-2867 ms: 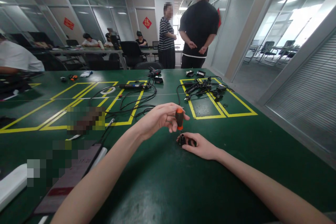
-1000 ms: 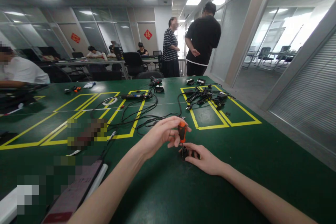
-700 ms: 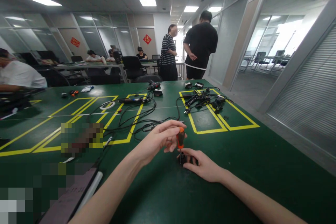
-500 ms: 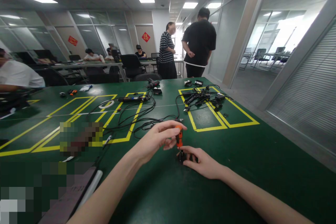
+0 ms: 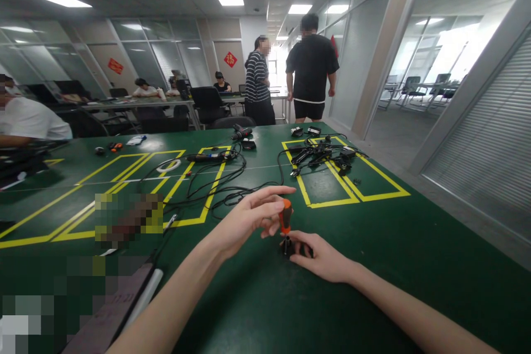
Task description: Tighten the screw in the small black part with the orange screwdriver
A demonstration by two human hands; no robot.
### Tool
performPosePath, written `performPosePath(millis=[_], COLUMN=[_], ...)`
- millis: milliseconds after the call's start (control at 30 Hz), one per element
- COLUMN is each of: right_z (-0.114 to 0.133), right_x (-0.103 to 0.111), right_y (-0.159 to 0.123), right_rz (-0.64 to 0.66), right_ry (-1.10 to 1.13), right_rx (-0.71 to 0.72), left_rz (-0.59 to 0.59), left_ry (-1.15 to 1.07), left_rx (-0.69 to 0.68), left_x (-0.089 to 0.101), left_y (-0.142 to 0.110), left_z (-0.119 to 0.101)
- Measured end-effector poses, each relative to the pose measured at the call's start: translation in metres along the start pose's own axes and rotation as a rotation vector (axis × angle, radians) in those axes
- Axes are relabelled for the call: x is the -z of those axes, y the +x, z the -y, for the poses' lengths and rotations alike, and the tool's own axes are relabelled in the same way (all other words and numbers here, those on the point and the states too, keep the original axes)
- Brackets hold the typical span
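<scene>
An orange and black screwdriver [image 5: 286, 215] stands upright, its tip down at a small black part [image 5: 287, 248] on the green table [image 5: 352, 310]. The fingers of my left hand [image 5: 261, 211] close on the side of its handle, with the index finger stretched out above. Low on the table, my right hand [image 5: 317, 254] grips the black part from the right between thumb and fingers. What kind of part it is cannot be made out, since the fingers cover some of it.
Beyond my hands lie tangled black cables [image 5: 232, 191], a power drill [image 5: 241, 133] and a heap of black parts [image 5: 317, 154] inside yellow tape outlines. A white ring [image 5: 168, 165] lies left of the cables. Two people stand past the table's far edge.
The screwdriver handle has turned a little in my left hand, and its index finger has lifted off the top. My right hand stays put. The two standing people have shifted left.
</scene>
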State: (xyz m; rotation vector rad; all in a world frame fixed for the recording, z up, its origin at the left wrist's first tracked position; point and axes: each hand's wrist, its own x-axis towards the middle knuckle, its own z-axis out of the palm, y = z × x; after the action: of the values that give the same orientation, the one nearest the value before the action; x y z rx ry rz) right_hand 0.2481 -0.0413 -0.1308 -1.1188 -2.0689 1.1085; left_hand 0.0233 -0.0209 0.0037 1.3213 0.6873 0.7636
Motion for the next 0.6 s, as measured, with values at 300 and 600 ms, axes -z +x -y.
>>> performPosePath(millis=[300, 600], right_z=[0.0006, -0.0006], right_x=[0.0005, 0.0003], right_y=[-0.0003, 0.0008], right_rz=[0.006, 0.007], right_ry=[-0.004, -0.024], right_rx=[-0.001, -0.011], left_rz=[0.007, 0.043], left_ry=[0.010, -0.034], left_rx=[-0.002, 0.001], left_x=[-0.0003, 0.0006], left_y=[0.0000, 0.0017], left_z=[-0.0001, 0.0015])
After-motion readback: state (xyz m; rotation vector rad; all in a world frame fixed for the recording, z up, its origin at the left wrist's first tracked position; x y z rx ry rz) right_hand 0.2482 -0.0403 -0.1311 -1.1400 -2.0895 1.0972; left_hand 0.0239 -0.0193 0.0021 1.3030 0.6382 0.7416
